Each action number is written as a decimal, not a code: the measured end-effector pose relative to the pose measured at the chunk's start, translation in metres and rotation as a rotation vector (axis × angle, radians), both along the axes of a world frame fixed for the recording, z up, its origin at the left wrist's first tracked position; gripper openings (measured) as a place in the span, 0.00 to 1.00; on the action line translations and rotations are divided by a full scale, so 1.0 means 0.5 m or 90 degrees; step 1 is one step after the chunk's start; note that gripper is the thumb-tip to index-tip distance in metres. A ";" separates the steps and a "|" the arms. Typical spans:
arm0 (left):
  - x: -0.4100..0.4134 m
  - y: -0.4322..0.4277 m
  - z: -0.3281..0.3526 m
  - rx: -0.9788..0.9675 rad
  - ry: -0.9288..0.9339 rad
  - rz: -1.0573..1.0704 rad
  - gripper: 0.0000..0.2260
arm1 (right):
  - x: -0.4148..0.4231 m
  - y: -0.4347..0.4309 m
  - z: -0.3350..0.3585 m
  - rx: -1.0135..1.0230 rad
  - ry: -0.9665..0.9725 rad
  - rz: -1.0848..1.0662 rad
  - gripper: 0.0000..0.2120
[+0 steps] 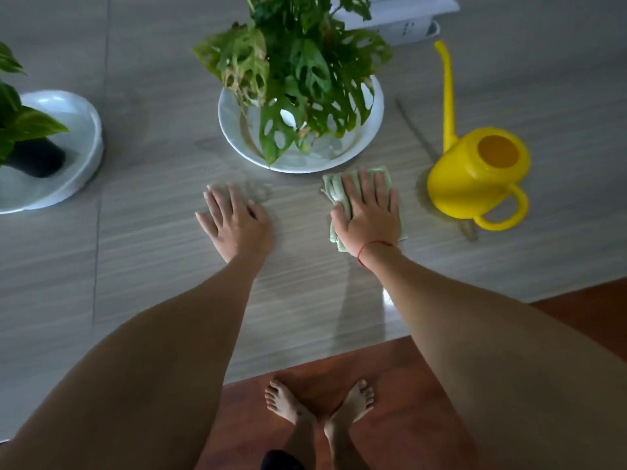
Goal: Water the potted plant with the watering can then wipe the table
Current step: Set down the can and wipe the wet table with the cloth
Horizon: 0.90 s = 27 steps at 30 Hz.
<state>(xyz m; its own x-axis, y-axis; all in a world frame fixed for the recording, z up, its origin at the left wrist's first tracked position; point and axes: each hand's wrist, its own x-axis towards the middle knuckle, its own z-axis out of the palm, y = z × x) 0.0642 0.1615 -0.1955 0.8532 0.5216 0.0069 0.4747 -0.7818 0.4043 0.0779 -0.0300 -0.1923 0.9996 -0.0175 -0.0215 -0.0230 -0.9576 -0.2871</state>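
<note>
Nearest, the left hand lies flat with fingers spread on the grey worktop, holding nothing. The right hand presses flat on a folded green cloth. Just beyond, a white dish holds the potted plant. The yellow watering can stands upright on the right. At far left, another white dish carries a dark pot with leaves.

A second leafy green plant in a dark pot stands in a white round dish at far left. A white plastic rectangular container sits at the table's far edge. Reddish-brown wooden floor lies below.
</note>
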 end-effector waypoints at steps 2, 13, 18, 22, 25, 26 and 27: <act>0.004 0.000 -0.008 0.020 -0.012 -0.001 0.25 | 0.033 0.000 -0.002 0.000 -0.023 -0.043 0.33; 0.035 -0.026 0.028 -0.035 0.033 0.053 0.25 | -0.033 0.048 0.003 0.057 -0.027 0.166 0.30; 0.033 -0.030 0.001 0.036 0.038 0.045 0.26 | 0.085 -0.039 -0.012 0.011 -0.027 -0.049 0.25; 0.039 -0.033 0.002 0.039 0.045 0.038 0.26 | 0.108 -0.031 -0.014 0.011 -0.018 -0.125 0.26; 0.033 -0.029 0.011 0.028 0.047 0.025 0.26 | 0.052 -0.024 -0.013 0.000 -0.031 -0.115 0.31; 0.031 -0.027 0.014 0.023 0.046 0.023 0.26 | 0.035 -0.028 -0.010 0.004 -0.032 -0.099 0.33; 0.029 -0.025 0.015 0.018 0.047 0.022 0.26 | 0.024 -0.034 -0.010 0.008 -0.029 -0.085 0.33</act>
